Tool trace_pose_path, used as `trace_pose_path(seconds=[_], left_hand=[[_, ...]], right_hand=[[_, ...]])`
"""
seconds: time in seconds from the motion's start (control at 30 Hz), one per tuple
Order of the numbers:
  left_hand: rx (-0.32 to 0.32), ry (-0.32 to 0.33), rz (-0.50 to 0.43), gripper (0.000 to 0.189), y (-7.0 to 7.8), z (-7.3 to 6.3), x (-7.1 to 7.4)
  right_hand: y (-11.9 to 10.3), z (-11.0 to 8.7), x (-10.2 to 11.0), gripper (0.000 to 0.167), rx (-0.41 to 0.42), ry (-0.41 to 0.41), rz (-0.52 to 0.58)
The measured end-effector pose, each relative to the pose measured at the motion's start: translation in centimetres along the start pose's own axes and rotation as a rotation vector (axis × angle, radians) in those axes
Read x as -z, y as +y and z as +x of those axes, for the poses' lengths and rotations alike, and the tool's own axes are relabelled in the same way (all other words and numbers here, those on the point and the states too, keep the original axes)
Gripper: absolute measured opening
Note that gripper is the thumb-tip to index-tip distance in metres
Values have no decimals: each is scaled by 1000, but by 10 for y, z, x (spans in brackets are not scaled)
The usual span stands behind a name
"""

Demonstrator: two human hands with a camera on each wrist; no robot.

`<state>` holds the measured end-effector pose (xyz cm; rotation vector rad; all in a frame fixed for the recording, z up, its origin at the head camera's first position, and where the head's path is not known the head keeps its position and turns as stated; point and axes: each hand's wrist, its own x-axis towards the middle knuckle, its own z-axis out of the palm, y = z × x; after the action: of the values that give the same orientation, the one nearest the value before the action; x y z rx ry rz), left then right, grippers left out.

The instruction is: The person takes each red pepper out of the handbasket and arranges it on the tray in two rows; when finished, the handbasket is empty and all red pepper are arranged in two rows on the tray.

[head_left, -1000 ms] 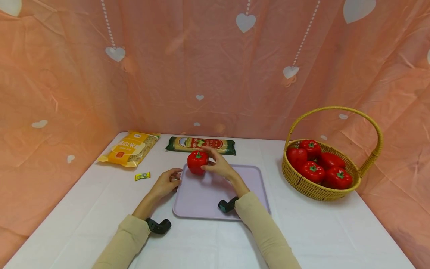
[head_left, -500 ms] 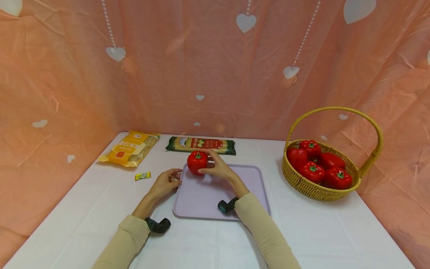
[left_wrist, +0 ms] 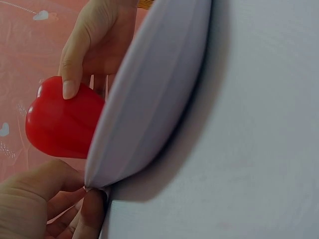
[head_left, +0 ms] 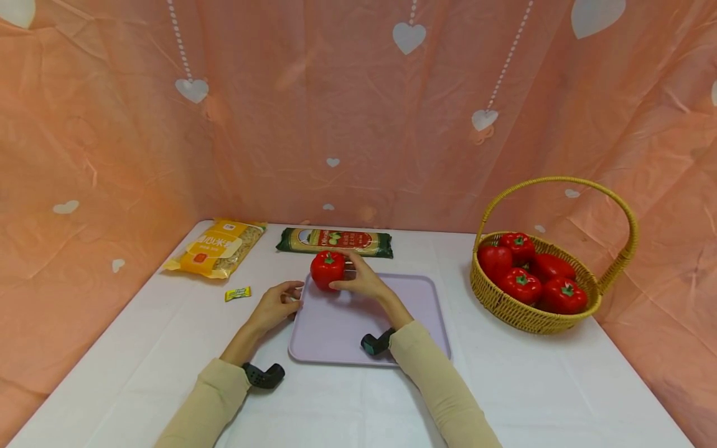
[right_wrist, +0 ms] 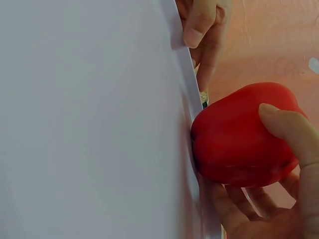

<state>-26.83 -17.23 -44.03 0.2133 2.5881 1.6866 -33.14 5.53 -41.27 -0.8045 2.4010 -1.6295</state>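
Note:
A red bell pepper [head_left: 327, 270] with a green stem stands at the far left corner of a pale purple tray [head_left: 358, 336]. My right hand [head_left: 362, 277] holds the pepper from its right side. In the right wrist view the thumb [right_wrist: 284, 122] lies on the pepper and the other fingers curve round beneath it. My left hand [head_left: 276, 305] grips the tray's left rim. The left wrist view has its fingertips pinched at the tray's corner [left_wrist: 99, 174], just below the pepper [left_wrist: 65, 122]. Part of the left fingers is hidden by the rim.
Behind the tray lies a green and red noodle packet [head_left: 336, 242]. A yellow grain bag [head_left: 218, 247] and a small yellow candy [head_left: 238, 294] are at the left. At the right stands a wicker basket [head_left: 510, 316] with a tall handle, filled with several red peppers.
The right hand's fingers have settled lower round the pepper, which has barely shifted. My left hand stays at the tray rim.

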Motion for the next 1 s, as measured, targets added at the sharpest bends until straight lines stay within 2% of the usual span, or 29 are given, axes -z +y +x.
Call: trace_pose_path(seconds=[0.17, 0.47, 0.8, 1.0], left_hand=[[5, 0, 6, 46, 0, 0, 0], [-30, 0, -1, 46, 0, -1, 0], [-14, 8, -2, 45, 0, -1, 0], [-26, 1, -13, 47, 3, -2, 0]], right_hand=[[-2, 1, -2, 72, -10, -2, 4], [-4, 2, -4, 75, -22, -11, 16], [-34, -11, 1, 78, -9, -62, 75], [-19, -3, 0, 78, -8, -27, 92]])
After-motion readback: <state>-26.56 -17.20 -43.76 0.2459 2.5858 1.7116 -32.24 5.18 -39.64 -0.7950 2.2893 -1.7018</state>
